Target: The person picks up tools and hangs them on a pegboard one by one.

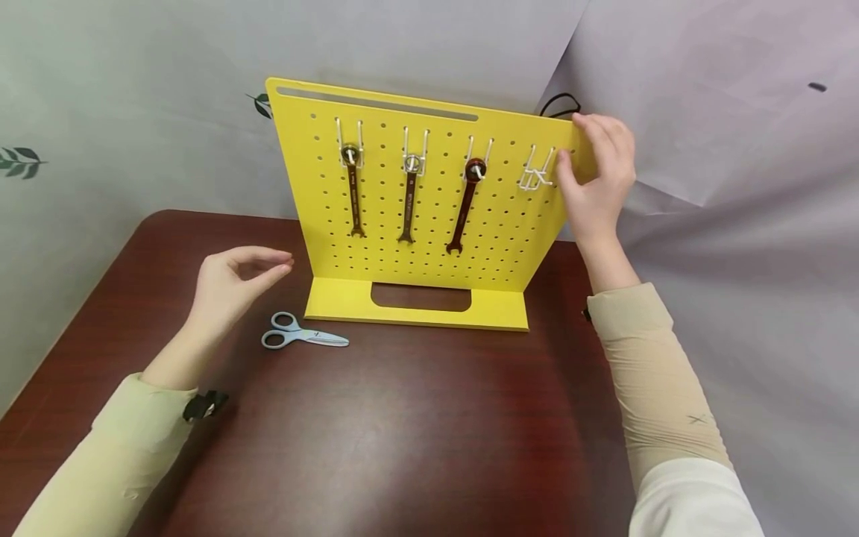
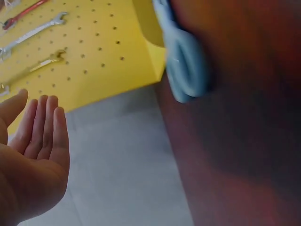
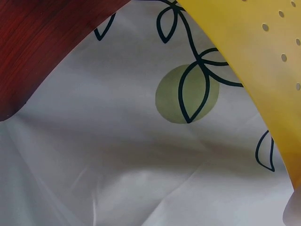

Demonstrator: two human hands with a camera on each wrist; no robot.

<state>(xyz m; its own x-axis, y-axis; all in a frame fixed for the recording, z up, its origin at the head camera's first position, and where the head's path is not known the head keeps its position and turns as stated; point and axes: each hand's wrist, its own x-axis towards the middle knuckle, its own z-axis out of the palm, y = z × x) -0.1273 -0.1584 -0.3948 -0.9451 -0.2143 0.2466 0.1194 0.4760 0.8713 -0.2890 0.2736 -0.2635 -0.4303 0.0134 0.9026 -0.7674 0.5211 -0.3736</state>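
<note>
A yellow pegboard (image 1: 429, 268) stands upright on the table. My right hand (image 1: 604, 175) holds its upper right edge, thumb against the front face; in the right wrist view only a sliver of a finger (image 3: 293, 209) shows. Three combination wrenches hang from white hooks: a left one (image 1: 354, 198), a middle one (image 1: 408, 205) and a reddish right one (image 1: 463, 212). Beside my right thumb, another white hook (image 1: 535, 177) bears no wrench. My left hand (image 1: 228, 287) hovers left of the board holding nothing, its fingers nearly straight and apart from the thumb in the left wrist view.
Light blue scissors (image 1: 302, 333) lie on the dark red table (image 1: 403, 418), in front of the board's left foot. A pale cloth (image 1: 429, 45) with leaf prints hangs behind and to the right. Behind the board's top right corner, a black cord loop (image 1: 560, 97) shows.
</note>
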